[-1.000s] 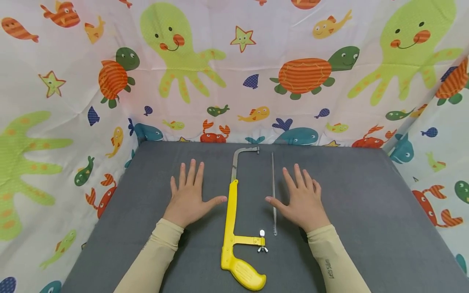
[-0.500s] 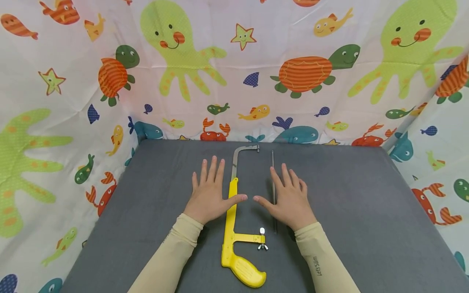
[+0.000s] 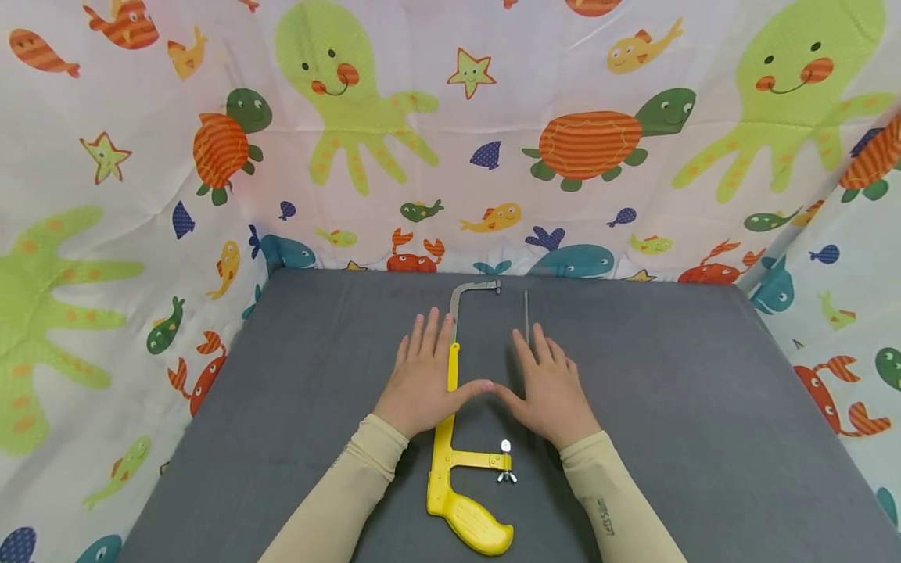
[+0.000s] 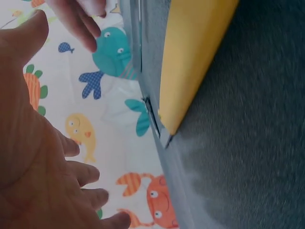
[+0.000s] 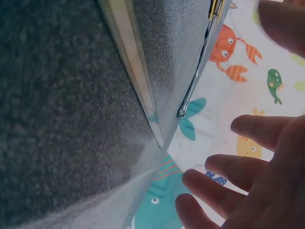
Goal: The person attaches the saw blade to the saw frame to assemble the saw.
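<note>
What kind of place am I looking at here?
Probably a screened-off tabletop workspace, perhaps set up for filming: a sea-creature-print curtain hangs behind and along both sides of a grey tabletop, where a yellow saw frame and a thin metal strip lie.

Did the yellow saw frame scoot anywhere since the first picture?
No. In the head view, the yellow saw frame's metal tip sits just below the little teal tail on the curtain, same as before.

Yellow hacksaw frame [image 3: 442, 442] just lying flat, handle [image 3: 480, 527] nearest, bent grey end [image 3: 479, 286] farthest. Skinny metal strip [image 3: 526, 313] sits loose just right of the frame, pretty much parallel.
</note>
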`<state>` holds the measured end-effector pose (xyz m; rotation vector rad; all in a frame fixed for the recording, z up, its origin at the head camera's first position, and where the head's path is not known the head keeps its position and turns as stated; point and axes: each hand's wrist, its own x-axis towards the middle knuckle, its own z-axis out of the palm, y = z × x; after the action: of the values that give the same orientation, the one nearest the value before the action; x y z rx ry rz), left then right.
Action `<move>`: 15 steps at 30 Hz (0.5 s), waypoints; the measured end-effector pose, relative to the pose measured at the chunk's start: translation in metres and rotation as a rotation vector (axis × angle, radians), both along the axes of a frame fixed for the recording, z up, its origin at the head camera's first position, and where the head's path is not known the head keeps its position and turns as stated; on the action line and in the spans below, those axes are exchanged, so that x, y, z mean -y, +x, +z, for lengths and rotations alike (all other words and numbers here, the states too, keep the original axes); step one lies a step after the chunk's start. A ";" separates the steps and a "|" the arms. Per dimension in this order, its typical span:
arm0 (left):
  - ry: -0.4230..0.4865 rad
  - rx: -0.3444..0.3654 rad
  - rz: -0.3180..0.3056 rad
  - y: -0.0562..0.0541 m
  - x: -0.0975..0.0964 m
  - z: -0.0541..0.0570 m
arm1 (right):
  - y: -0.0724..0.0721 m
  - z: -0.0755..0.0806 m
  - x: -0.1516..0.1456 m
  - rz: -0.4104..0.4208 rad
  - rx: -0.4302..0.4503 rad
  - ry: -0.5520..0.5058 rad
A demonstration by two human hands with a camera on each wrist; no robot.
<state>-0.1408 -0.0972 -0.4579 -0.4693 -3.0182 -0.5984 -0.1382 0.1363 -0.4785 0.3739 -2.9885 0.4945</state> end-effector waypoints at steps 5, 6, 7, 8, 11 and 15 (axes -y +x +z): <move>0.033 0.052 -0.018 0.002 -0.004 -0.003 | 0.003 -0.002 0.000 -0.002 0.029 -0.018; 0.039 0.060 -0.020 0.002 -0.004 -0.003 | 0.003 -0.002 0.000 -0.003 0.030 -0.020; 0.035 0.069 -0.022 0.002 -0.005 -0.004 | 0.004 -0.002 0.000 -0.004 0.029 -0.021; 0.031 0.074 -0.025 0.003 -0.006 -0.004 | 0.004 -0.003 0.000 -0.004 0.027 -0.021; 0.016 0.076 -0.024 0.003 -0.008 -0.004 | 0.004 -0.003 0.001 -0.006 0.022 -0.014; -0.004 0.076 -0.008 0.003 -0.011 -0.003 | 0.003 -0.002 0.002 -0.010 0.025 -0.004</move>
<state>-0.1378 -0.0863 -0.4611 -0.4692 -3.0908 -0.6244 -0.1356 0.1346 -0.4806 0.3555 -3.0115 0.5084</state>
